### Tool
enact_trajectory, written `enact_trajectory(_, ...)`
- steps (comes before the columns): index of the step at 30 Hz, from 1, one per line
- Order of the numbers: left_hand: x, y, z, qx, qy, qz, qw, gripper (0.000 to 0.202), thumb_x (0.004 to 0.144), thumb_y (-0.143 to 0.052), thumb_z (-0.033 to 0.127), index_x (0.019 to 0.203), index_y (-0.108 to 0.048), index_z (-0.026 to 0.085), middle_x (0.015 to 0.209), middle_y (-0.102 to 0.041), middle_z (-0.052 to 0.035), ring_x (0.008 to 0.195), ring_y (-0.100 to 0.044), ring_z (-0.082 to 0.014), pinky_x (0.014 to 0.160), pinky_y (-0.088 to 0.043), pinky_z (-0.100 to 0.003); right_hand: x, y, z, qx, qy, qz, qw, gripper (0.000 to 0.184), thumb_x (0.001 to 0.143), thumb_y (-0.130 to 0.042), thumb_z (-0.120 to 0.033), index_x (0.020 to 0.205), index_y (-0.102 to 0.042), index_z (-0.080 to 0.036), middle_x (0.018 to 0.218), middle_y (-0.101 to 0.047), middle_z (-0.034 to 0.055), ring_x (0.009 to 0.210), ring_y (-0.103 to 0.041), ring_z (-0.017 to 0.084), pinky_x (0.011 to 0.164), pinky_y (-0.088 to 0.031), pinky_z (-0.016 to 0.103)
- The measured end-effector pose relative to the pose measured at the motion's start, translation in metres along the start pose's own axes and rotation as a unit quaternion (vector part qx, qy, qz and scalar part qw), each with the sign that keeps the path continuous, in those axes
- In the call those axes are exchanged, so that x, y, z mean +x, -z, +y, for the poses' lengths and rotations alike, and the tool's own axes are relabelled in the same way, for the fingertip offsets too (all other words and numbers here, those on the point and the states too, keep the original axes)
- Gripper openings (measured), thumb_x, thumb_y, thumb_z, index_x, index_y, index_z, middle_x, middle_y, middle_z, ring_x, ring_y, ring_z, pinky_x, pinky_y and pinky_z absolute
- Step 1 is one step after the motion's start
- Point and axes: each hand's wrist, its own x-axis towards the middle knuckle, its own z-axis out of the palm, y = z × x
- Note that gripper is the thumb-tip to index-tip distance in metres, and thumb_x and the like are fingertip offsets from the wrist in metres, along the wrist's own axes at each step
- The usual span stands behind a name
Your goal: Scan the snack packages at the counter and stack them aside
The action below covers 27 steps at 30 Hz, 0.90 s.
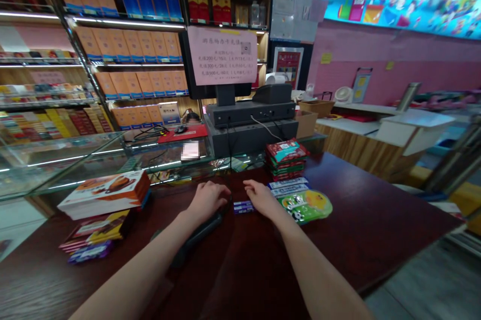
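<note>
My left hand (209, 199) is over the dark tabletop, fingers curled and partly hidden. A black elongated device with a handle (197, 237), like a barcode scanner, lies beneath its wrist; whether the hand touches it is unclear. My right hand (260, 198) faces it with fingers loosely bent, beside small purple-wrapped bars (243, 207); contact cannot be made out. Just right of that hand lie blue-and-white wrapped packs (288, 187) and a green pouch with a yellow cartoon figure (306, 206). Behind them rises a stack of red and green snack packets (286, 158).
On the left, an orange-and-white box (107, 192) sits beyond stacked chocolate packs (98, 230). A cash register terminal (250, 117) with a pink sign (223, 55) stands behind the table (353, 210). Glass display cases (75, 172) run along the left; shelves of boxes rise behind.
</note>
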Motion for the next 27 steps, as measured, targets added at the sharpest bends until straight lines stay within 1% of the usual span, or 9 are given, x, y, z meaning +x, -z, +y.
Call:
enact_trajectory(4, 0.006, -0.005, 0.002, 0.009, -0.015, -0.016, 1.0, 0.027, 0.08, -0.065, 0.023, 0.104, -0.074, 0.029, 0.11, -0.076, -0.0017, 0.113, -0.061, -0.028, 0.101, -0.037, -0.045, -0.006, 0.007, -0.002, -0.054, -0.01, -0.007, 0.998, 0.04, 0.094, -0.047, -0.014, 0.129, -0.064, -0.013, 0.125, -0.071, 0.0158, 0.12, -0.065, 0.028, 0.105, -0.044, 0.037)
enact_trajectory(7, 0.01, -0.009, 0.0, 0.011, -0.021, -0.024, 0.999, 0.025, 0.079, -0.067, 0.024, 0.103, -0.075, 0.03, 0.111, -0.075, -0.0005, 0.113, -0.06, -0.0283, 0.102, -0.037, -0.046, -0.008, 0.012, -0.003, -0.075, -0.017, -0.014, 0.997, 0.041, 0.093, -0.047, -0.014, 0.131, -0.064, -0.013, 0.123, -0.072, 0.0156, 0.119, -0.066, 0.028, 0.104, -0.044, 0.037)
enact_trajectory(11, 0.014, -0.014, -0.003, 0.004, -0.023, -0.028, 0.999, 0.023, 0.078, -0.07, 0.027, 0.1, -0.075, 0.032, 0.111, -0.074, 0.0009, 0.114, -0.059, -0.0277, 0.102, -0.038, -0.045, -0.012, 0.021, -0.006, -0.119, -0.027, -0.02, 0.992, 0.043, 0.094, -0.045, -0.015, 0.133, -0.062, -0.015, 0.129, -0.069, 0.0142, 0.122, -0.064, 0.026, 0.104, -0.044, 0.035)
enact_trajectory(16, 0.016, -0.015, -0.002, -0.001, -0.027, -0.035, 0.999, 0.018, 0.077, -0.073, 0.032, 0.095, -0.077, 0.033, 0.114, -0.071, 0.0006, 0.117, -0.056, -0.0278, 0.104, -0.037, -0.046, -0.019, 0.028, -0.01, -0.168, -0.041, -0.026, 0.985, 0.042, 0.095, -0.044, -0.017, 0.132, -0.063, -0.018, 0.126, -0.071, 0.0144, 0.118, -0.066, 0.03, 0.099, -0.047, 0.04)
enact_trajectory(20, 0.016, -0.012, 0.003, -0.006, -0.029, -0.037, 0.999, 0.017, 0.076, -0.074, 0.032, 0.093, -0.078, 0.033, 0.115, -0.07, -0.001, 0.118, -0.055, -0.029, 0.106, -0.036, -0.048, -0.018, 0.024, -0.004, -0.16, -0.032, -0.022, 0.986, 0.04, 0.093, -0.047, -0.018, 0.128, -0.067, -0.02, 0.121, -0.073, 0.0149, 0.115, -0.067, 0.032, 0.098, -0.047, 0.042)
enact_trajectory(24, 0.016, -0.012, 0.008, -0.004, -0.033, -0.043, 0.999, 0.015, 0.076, -0.074, 0.031, 0.09, -0.079, 0.033, 0.114, -0.071, -0.0024, 0.119, -0.055, -0.0299, 0.109, -0.034, -0.051, -0.015, 0.018, 0.003, -0.111, -0.03, 0.003, 0.993, 0.037, 0.089, -0.053, -0.017, 0.12, -0.071, -0.025, 0.113, -0.076, 0.0112, 0.11, -0.069, 0.03, 0.098, -0.047, 0.041)
enact_trajectory(27, 0.017, -0.013, 0.011, -0.005, -0.031, -0.038, 0.999, 0.012, 0.077, -0.073, 0.029, 0.087, -0.079, 0.032, 0.114, -0.071, -0.003, 0.118, -0.055, -0.029, 0.109, -0.034, -0.05, -0.015, 0.016, 0.005, -0.101, -0.026, 0.014, 0.994, 0.036, 0.088, -0.055, -0.016, 0.118, -0.072, -0.025, 0.111, -0.077, 0.0104, 0.108, -0.07, 0.029, 0.098, -0.047, 0.04)
